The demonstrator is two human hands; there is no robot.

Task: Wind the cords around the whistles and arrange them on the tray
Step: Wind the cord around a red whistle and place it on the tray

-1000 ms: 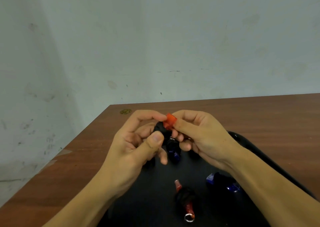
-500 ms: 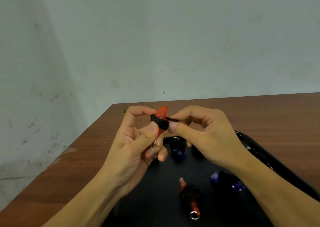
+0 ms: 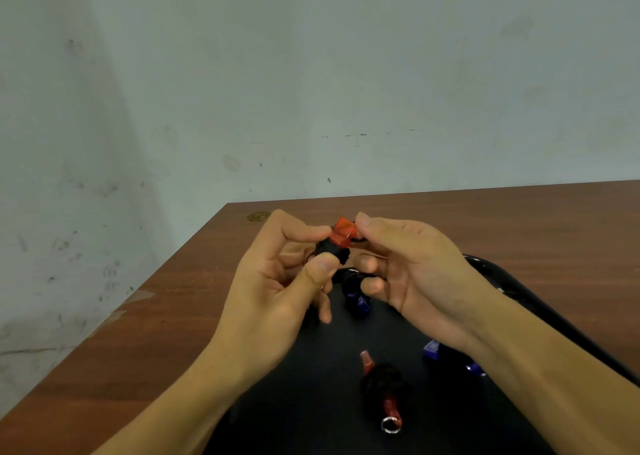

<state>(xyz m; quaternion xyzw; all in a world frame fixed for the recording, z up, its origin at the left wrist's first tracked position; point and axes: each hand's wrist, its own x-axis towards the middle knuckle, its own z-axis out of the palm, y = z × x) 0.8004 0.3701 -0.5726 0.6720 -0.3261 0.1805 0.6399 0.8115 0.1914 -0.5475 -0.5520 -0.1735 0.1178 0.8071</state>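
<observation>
Left hand [image 3: 273, 288] thumb and forefinger curled, pinching red whistle [image 3: 343, 235] at its black cord [image 3: 332, 252] wrap. Right hand [image 3: 412, 274] fingertips pinch cord end beside mouthpiece; a moment ago cord stretched out taut, now drawn in close, so wrap likely nearly finished. Whistle held above black tray [image 3: 485, 264], which holds 1 wrapped red whistle [image 3: 384, 385] and 2 blue ones [image 3: 360, 302], [image 3: 433, 350]. Wooden table [image 3: 173, 316] beneath.

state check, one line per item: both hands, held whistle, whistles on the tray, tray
left hand: grip on the cord-wrapped body of the orange whistle, held above the tray
right hand: pinches the black cord beside the whistle
red whistle: lying on tray, cord wound
two blue whistles: lying on tray
black tray: flat on wooden table
</observation>
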